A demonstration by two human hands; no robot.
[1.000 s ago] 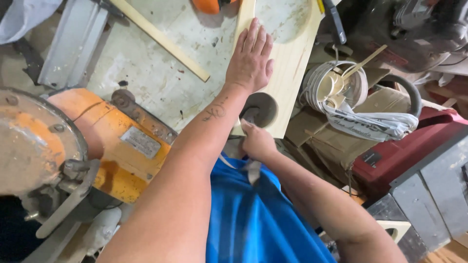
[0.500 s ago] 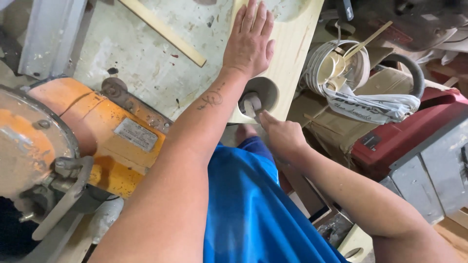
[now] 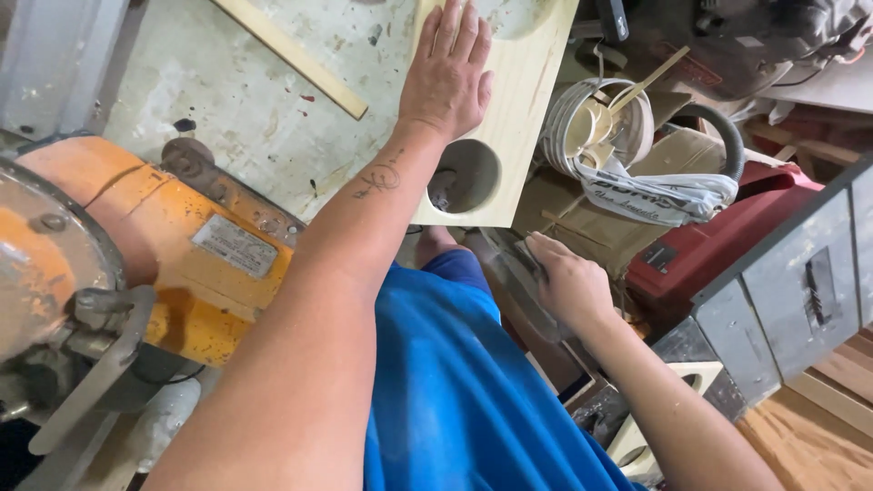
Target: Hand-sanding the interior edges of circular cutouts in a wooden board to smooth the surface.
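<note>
Left hand (image 3: 447, 77) lies flat, fingers spread, pressing the pale wooden board (image 3: 527, 100) on the workbench (image 3: 227, 109); right hand (image 3: 568, 286) is closed around a small tool, too blurred to identify, just below the board's round hole (image 3: 468, 177)

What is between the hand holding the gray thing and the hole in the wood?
Nothing visible. The right hand grips a gray tool just below the board, and only open air lies between it and the hole. The left hand presses flat higher up the board.

The top edge cuts off the pale wooden board (image 3: 518, 82), and the right hand (image 3: 568, 282) perhaps hides a blurred tool.
</note>
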